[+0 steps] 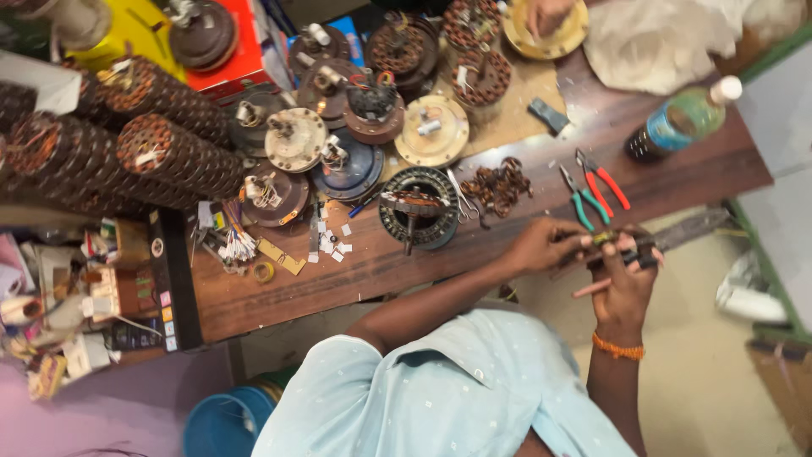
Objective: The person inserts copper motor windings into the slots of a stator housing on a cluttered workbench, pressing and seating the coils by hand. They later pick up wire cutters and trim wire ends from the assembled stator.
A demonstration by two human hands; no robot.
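Observation:
My left hand (540,245) and my right hand (624,283) meet just past the near edge of the wooden workbench (338,271). Together they grip a small dark motor part with wire windings (622,244). A thin pinkish stick (592,288) pokes out from under my right hand. An orange thread band (617,346) circles my right wrist. Green-handled pliers (577,203) and red-handled pliers (602,182) lie on the bench just beyond my hands.
A round black stator (419,207), scissors (463,199) and a heap of copper coils (499,182) sit mid-bench. Fan motor housings (296,140) and stacked wound stators (161,152) crowd the left. A bottle (681,118) lies at right. Another person's hand (545,13) rests on a yellow plate.

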